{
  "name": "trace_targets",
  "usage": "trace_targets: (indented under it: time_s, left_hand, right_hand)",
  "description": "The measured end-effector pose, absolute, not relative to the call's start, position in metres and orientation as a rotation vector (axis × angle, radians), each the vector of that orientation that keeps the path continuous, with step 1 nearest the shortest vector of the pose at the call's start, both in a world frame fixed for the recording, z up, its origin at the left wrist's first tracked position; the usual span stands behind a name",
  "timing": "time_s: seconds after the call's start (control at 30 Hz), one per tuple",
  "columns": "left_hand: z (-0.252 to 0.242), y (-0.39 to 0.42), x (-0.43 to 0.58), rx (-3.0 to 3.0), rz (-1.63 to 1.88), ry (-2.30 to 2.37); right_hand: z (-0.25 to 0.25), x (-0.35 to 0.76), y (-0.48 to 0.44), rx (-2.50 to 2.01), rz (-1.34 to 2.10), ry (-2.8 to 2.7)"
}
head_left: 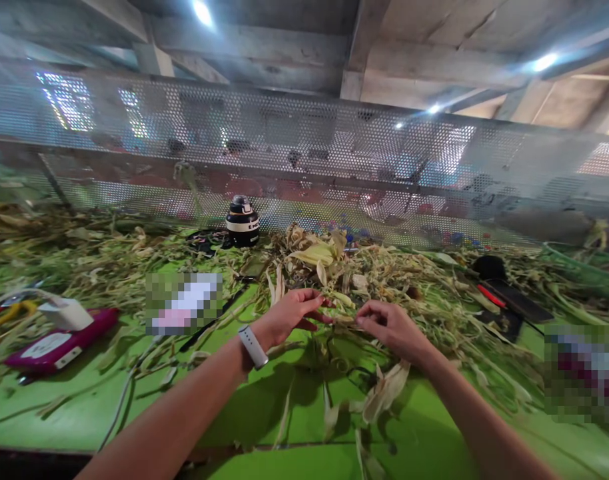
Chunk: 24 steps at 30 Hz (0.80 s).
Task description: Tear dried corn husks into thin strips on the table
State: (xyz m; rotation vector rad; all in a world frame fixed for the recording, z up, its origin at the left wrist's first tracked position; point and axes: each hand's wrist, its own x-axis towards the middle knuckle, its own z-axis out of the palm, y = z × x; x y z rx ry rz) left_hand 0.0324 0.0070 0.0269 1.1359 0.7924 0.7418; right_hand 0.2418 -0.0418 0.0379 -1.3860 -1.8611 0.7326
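Note:
Both hands are over the green table among dried, pale plant strips. My left hand (297, 312), with a light band on its wrist, has its fingers apart beside the pile, and nothing is seen held between them. To its right, my right hand (387, 325) is closed, thumb against fingers, at the end of a thin pale plant piece (344, 320). Behind the hands lies a heap of dried plant matter (379, 267), topped by a broad yellowish leaf (314, 254). Below my right hand is a curled dry leaf (386, 392).
A black and white round container (242, 221) stands at the back before a perforated metal screen (304, 127). On the left are a magenta power bank (59, 340) with a white plug and cable, and a blurred-out item. At right lies a dark object (514, 300).

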Motion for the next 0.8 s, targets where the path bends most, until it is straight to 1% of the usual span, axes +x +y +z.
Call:
trace_targets:
  time_s: [0.17, 0.27, 0.47, 0.67, 0.8]
  left_hand:
    - [0.024, 0.000, 0.037, 1.228, 0.676, 0.751]
    - [0.023, -0.003, 0.038, 1.245, 0.623, 0.732]
    - [0.026, -0.008, 0.038, 1.333, 0.521, 0.759]
    - [0.025, -0.006, 0.034, 1.421, 0.463, 0.633]
    - [0.025, -0.005, 0.032, 1.438, 0.457, 0.568]
  right_hand:
    - [0.034, 0.239, -0.043, -1.392, 0.199, -1.893]
    - [0.032, 0.236, -0.045, -1.297, 0.076, -2.099]
    - [0.028, 0.234, -0.044, -1.204, 0.071, -2.374]
    - [0.024, 0.236, -0.039, -1.175, 0.190, -2.340]
    - [0.024, 0.235, -0.039, -1.179, 0.177, -2.349]
